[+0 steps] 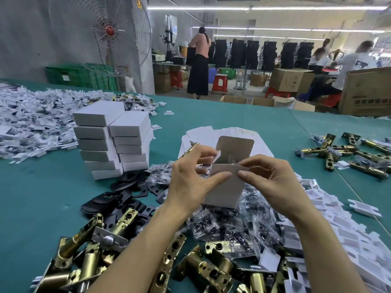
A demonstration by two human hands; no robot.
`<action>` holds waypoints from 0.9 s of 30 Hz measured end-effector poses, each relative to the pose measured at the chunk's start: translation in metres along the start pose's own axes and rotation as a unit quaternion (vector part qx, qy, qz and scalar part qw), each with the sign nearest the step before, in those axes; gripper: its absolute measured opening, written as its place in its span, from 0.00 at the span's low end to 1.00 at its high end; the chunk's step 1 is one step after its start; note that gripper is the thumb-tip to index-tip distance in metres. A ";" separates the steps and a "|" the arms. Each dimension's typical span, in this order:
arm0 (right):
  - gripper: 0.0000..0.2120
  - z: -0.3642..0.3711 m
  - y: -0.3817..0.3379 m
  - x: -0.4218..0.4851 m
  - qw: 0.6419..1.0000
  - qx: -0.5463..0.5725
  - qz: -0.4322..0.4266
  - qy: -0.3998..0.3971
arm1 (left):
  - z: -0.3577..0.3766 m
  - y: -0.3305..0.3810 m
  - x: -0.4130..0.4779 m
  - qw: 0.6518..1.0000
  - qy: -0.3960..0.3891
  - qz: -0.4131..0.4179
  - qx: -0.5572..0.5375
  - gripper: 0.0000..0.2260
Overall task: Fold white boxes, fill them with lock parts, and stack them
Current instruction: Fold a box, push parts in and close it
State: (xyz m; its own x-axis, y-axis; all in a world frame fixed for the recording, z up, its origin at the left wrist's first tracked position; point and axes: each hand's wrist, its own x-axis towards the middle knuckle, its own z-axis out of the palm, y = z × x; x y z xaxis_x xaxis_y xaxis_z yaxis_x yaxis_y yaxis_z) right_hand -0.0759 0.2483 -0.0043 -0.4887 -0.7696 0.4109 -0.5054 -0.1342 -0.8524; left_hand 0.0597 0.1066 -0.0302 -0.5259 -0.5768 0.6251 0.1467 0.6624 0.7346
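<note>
Left hand and right hand are pinching the front wall of the open white box, upright just right of the finished stack; contents possibly a bagged part; the light, thin card is favouring grips along folded edges.

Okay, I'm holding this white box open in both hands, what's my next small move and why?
Probably tuck the small side flap in and fold the upright lid flap down. The white box, gripped by the left hand and right hand, is open at the top, and something shiny already seems to sit inside.
</note>
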 end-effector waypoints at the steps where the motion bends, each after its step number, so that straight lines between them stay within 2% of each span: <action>1: 0.11 -0.001 -0.001 0.000 1.000 0.000 0.006 -0.007 | 0.001 0.000 -0.001 1.000 -0.009 0.000 -0.015 0.21; 8: 0.09 -0.003 -0.005 -0.001 0.998 -0.039 0.014 -0.045 | 0.004 -0.003 -0.003 0.993 -0.054 -0.033 -0.104 0.14; 11: 0.17 0.002 -0.009 -0.001 0.998 -0.038 -0.013 -0.042 | 0.004 -0.003 -0.002 0.987 -0.051 -0.052 -0.143 0.13; 14: 0.24 0.005 -0.010 0.000 0.987 -0.142 -0.048 -0.054 | 0.005 -0.006 -0.002 0.988 -0.049 -0.048 -0.138 0.12; 16: 0.20 0.004 -0.010 0.001 0.978 -0.193 -0.042 -0.064 | 0.004 -0.006 -0.002 0.992 -0.045 -0.029 -0.116 0.12; 18: 0.16 0.003 -0.010 0.001 0.979 -0.189 -0.035 -0.064 | 0.005 -0.004 -0.003 0.995 -0.039 -0.002 -0.087 0.12; 20: 0.16 0.004 -0.011 0.000 0.981 -0.178 -0.041 -0.063 | 0.005 -0.002 -0.004 0.995 -0.038 0.010 -0.093 0.10; 22: 0.15 0.004 -0.011 0.000 0.981 -0.178 -0.040 -0.067 | 0.004 0.000 -0.004 0.992 -0.034 -0.001 -0.117 0.08; 25: 0.07 0.003 -0.009 0.000 0.980 -0.183 -0.028 -0.072 | 0.004 0.001 -0.003 0.991 -0.025 -0.015 -0.129 0.06; 27: 0.06 0.004 -0.011 0.000 0.984 -0.168 -0.033 -0.057 | 0.003 0.001 -0.002 0.990 -0.027 -0.026 -0.136 0.06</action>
State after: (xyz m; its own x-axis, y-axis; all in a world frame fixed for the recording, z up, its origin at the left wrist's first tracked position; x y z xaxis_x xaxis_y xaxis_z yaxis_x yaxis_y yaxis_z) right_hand -0.0678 0.2474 0.0040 -0.3739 -0.8341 0.4056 -0.7489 0.0136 -0.6625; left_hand 0.0585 0.1096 -0.0317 -0.5821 -0.5756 0.5743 0.3337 0.4750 0.8143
